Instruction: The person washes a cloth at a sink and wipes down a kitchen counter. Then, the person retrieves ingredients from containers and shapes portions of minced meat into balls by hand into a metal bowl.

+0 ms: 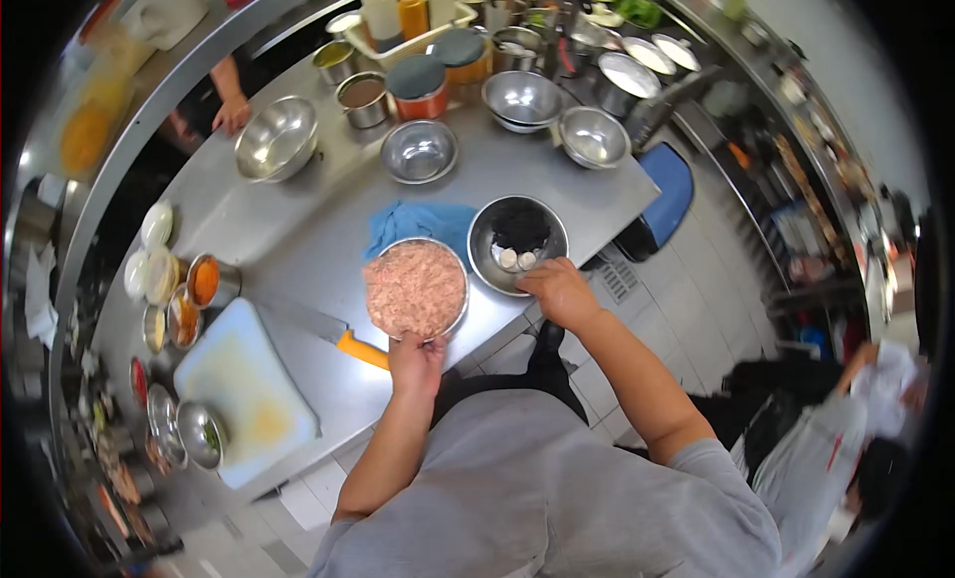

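My left hand (pixel 416 365) grips the near rim of a steel bowl heaped with raw minced meat (pixel 415 288). With my right hand (pixel 558 291) I hold the near rim of a second steel bowl (pixel 485 268), which has a black shredded food (pixel 521 226) and a couple of small whitish round pieces (pixel 516 259) in it. A blue cloth (pixel 418 221) lies behind and partly under the meat bowl. Left of my left hand, a knife with a yellow handle (pixel 363 350) rests on the steel table, its blade pointing away to the left.
A white cutting board (pixel 242 391) lies at the left, with small containers beyond it. Empty steel bowls (pixel 419 151), sauce pots (pixel 362 93) and a bottle basket (pixel 418 44) stand at the back. Another person's hand (pixel 233 114) is by the far edge; a person stands at the lower right.
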Demonstrator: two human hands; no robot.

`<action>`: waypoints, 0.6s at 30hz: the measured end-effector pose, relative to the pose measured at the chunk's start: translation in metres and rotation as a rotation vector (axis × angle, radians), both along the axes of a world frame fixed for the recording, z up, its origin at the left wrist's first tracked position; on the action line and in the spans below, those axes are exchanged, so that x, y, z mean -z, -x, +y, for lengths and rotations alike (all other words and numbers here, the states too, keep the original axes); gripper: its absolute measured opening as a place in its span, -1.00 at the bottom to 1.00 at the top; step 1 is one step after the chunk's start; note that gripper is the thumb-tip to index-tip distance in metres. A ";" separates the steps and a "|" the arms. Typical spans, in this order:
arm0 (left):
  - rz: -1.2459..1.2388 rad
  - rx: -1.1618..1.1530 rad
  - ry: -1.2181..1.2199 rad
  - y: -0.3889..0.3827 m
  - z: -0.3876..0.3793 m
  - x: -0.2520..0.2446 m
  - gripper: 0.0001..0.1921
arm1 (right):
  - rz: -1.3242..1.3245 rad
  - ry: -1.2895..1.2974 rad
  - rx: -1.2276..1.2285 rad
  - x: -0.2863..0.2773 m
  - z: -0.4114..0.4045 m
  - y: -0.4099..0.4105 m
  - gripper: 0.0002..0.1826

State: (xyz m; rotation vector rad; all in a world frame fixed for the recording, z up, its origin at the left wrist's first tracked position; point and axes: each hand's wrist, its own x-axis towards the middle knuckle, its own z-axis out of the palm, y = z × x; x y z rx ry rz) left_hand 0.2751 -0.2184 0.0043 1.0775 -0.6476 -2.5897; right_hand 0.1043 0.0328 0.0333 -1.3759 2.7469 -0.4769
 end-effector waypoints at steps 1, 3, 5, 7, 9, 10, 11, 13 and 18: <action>0.007 -0.039 0.075 -0.002 0.006 -0.006 -0.51 | -0.030 -0.012 -0.074 -0.001 -0.001 0.016 -0.69; -0.033 -0.088 0.118 -0.008 0.015 -0.011 -0.46 | -0.080 0.031 -0.205 -0.010 0.000 0.041 -0.72; -0.337 -0.281 0.330 -0.008 0.033 -0.039 -0.41 | -0.269 0.275 -0.326 -0.036 -0.009 0.071 -0.55; -0.468 -0.469 0.578 -0.012 0.053 -0.045 -0.38 | -0.302 0.231 -0.328 -0.047 -0.023 0.100 -0.48; -0.611 -0.625 0.809 -0.008 0.079 -0.048 -0.35 | 0.438 0.137 -0.186 -0.040 -0.032 0.121 -0.52; -0.540 -0.490 1.039 0.000 0.093 -0.052 -0.40 | 0.431 0.144 -0.223 -0.037 -0.032 0.128 -0.52; -0.462 -0.338 1.258 0.009 0.106 -0.056 -0.45 | 0.365 0.130 -0.290 -0.033 -0.030 0.136 -0.58; -0.407 0.005 1.446 0.044 0.132 -0.076 -0.56 | 0.305 0.115 -0.397 -0.034 -0.021 0.149 -0.63; -0.398 0.167 1.735 0.081 0.153 -0.085 -0.70 | -0.386 0.405 -0.165 -0.052 0.023 0.178 -0.71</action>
